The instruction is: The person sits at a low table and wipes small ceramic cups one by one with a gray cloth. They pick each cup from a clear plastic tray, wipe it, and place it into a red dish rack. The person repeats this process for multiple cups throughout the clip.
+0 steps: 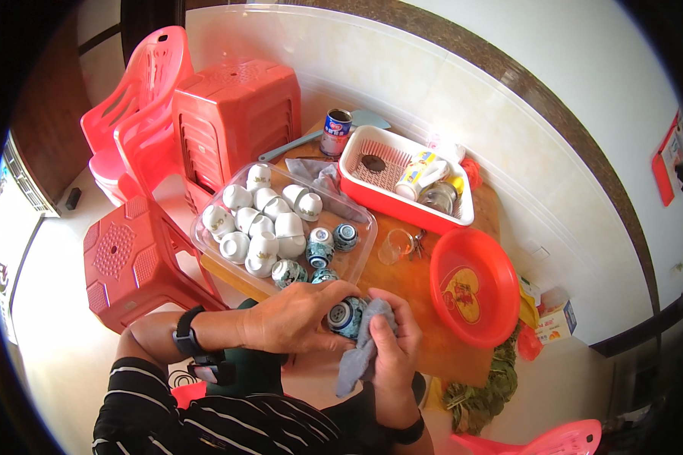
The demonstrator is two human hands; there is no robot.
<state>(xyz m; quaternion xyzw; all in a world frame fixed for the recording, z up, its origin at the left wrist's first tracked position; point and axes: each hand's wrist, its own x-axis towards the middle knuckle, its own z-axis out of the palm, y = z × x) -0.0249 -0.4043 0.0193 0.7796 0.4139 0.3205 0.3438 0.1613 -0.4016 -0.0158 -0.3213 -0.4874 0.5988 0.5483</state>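
Observation:
My left hand (pixel 296 318) holds a blue-and-white patterned porcelain cup (pixel 347 317), its base facing up. In my right hand (pixel 395 347) is a grey cloth (pixel 359 358), pressed against the cup's right side. Beyond my hands a clear plastic tray (pixel 366 250) holds several white cups (pixel 234 247), some stacked. Several blue-patterned cups (pixel 289 273) stand at the tray's near right part, one partly hidden by my left hand.
A red basin (pixel 506 284), a glass (pixel 395 247) and a red-and-white basket (pixel 375 207) stand on the wooden table (pixel 415 296). A can (pixel 336 133) and another grey cloth (pixel 313 169) are behind. Red plastic stools (pixel 142 261) stand left; leafy greens (pixel 489 387) lie right.

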